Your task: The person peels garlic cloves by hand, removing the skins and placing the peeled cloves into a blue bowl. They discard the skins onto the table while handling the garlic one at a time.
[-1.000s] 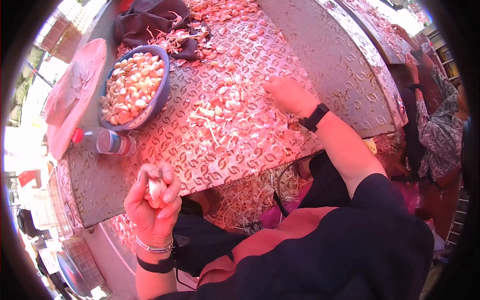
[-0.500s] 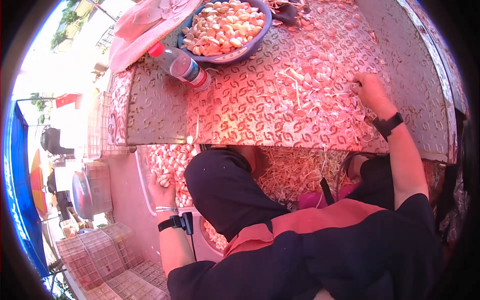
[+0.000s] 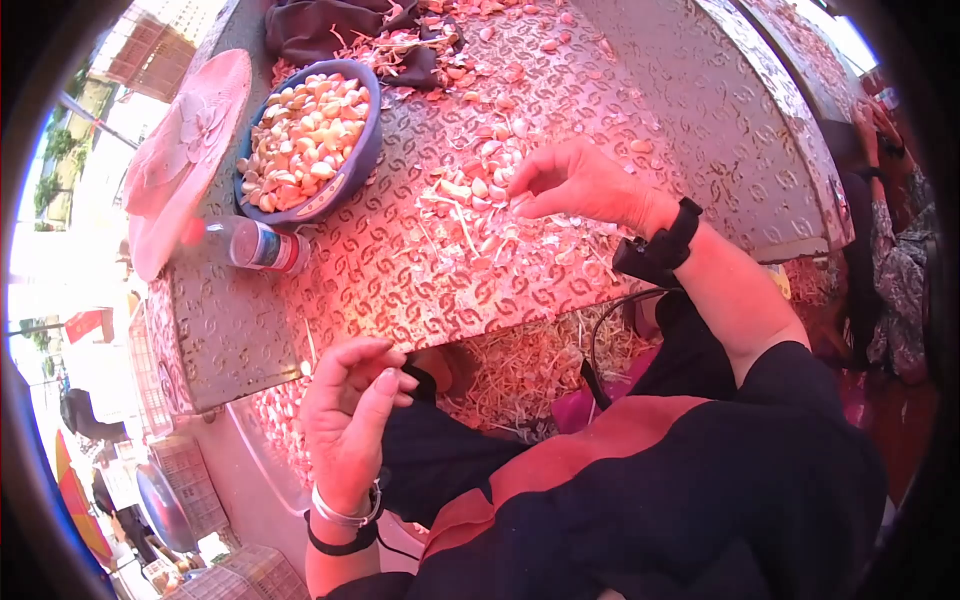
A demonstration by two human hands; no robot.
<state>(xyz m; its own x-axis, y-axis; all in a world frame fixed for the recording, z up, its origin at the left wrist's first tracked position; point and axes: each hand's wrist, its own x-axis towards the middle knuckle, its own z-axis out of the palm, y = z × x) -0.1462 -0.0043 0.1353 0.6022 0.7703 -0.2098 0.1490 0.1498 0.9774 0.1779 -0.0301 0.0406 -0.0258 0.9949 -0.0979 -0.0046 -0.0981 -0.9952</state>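
Observation:
My right hand [image 3: 595, 190] is over the metal work surface, thumb and forefinger curved into a pinch. A pale garlic clove [image 3: 520, 204] seems to be at its fingertips, beside a pile of loose garlic cloves [image 3: 482, 188] and papery skins. Lower left, just off the near edge, my left hand [image 3: 345, 425] is half closed, thumb against curled fingers; whatever it may hold is hidden. A blue basin [image 3: 368, 150] heaped with cloves stands at the far left. Below my left hand, a tub of garlic [image 3: 283, 425] is partly covered.
A plastic bottle [image 3: 268, 247] lies by the basin, next to a pink hat [image 3: 190, 150]. Dark cloth [image 3: 320, 35] lies behind. Dry stalks and skins [image 3: 540, 370] cover the ground under the ledge. Another person's patterned sleeve [image 3: 890, 250] shows at right.
My left hand has risen out of the garlic tub toward the ledge. My right hand has moved left to the clove pile. The camera view has turned and shifted right.

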